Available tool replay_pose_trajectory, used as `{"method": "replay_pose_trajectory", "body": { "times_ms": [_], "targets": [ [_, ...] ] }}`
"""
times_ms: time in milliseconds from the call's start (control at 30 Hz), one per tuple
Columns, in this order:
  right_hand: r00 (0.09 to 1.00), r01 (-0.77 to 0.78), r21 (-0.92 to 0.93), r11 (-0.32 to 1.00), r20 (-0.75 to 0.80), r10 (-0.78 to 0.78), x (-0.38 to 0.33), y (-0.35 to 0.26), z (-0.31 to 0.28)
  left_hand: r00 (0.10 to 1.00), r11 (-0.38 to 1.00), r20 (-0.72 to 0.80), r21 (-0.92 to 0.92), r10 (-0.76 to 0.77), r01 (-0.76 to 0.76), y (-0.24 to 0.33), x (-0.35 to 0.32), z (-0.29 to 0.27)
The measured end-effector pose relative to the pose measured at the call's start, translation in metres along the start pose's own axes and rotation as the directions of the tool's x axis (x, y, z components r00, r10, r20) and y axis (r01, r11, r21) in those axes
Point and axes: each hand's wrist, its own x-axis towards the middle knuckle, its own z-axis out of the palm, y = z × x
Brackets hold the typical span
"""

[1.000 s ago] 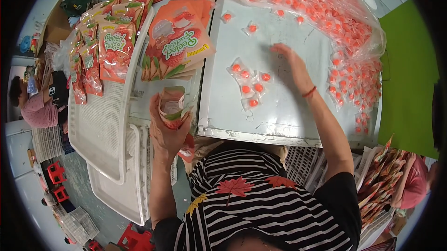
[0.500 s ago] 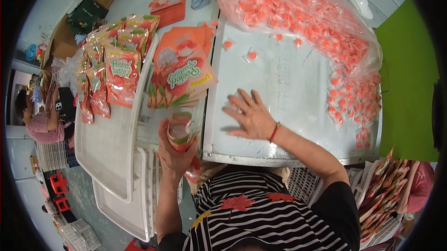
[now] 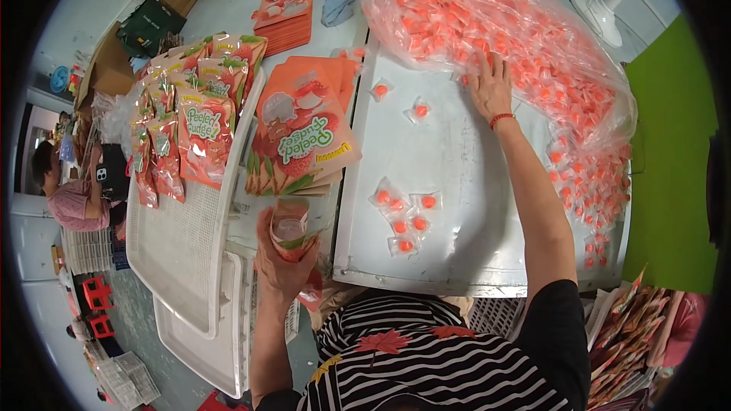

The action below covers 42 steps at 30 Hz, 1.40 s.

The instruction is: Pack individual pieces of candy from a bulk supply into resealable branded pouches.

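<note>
My left hand (image 3: 283,268) is wrapped round an upright pouch (image 3: 292,227) with its mouth spread wide. The pouch is beside the table's left edge. On the far side of the white tabletop, my right hand (image 3: 491,93) reaches with its fingers stretched out, the tips at the edge of the heap of wrapped orange-red candies (image 3: 449,26). Whether they touch a candy is hard to make out. A small group of wrapped candies (image 3: 400,226) lies on the near part of the tabletop, and two loose ones (image 3: 419,111) lie farther back.
A clear plastic bag (image 3: 613,110) lies partly over the candy heap. Flat pouches (image 3: 304,125) are stacked left of the tabletop (image 3: 457,175). Filled pouches (image 3: 204,137) stand in a white perforated tray (image 3: 175,236). Another person (image 3: 80,201) stands at the far left.
My right hand has moved from the near tabletop to the candy heap, uncovering the small group of candies. My left hand keeps hold of the pouch in nearly the same place.
</note>
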Motion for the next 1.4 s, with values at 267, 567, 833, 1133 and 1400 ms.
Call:
{"method": "replay_pose_trajectory", "body": {
  "times_ms": [267, 567, 833, 1133, 1400],
  "targets": [
    [0.944, 0.323, 0.287, 0.902, -0.027, -0.329, -0.049, -0.049, -0.019, 0.999, 1.0, -0.032, 0.007, 0.021, -0.02, -0.003, 0.003, 0.005],
    [0.809, -0.439, 0.852, -0.286, 0.513, 0.287, -0.046, 0.037, -0.035, 0.998, 0.999, -0.031, 0.02, 0.046, -0.046, 0.0, 0.005, 0.001],
    [0.87, -0.476, 0.856, 0.202, 0.426, 0.248, -0.056, -0.01, -0.04, 0.998, 0.998, -0.022, 0.035, 0.06, -0.059, -0.004, 0.003, 0.003],
    [0.892, -0.42, 0.849, 0.32, 0.452, -0.029, -0.047, -0.074, -0.032, 0.999, 0.999, -0.036, -0.035, 0.001, -0.002, -0.001, -0.005, -0.004],
    [0.765, 0.356, 0.662, 0.66, 0.199, -0.613, -0.014, -0.12, 0.011, 0.999, 1.0, -0.035, -0.024, 0.019, -0.02, 0.007, -0.003, -0.006]
  ]
}}
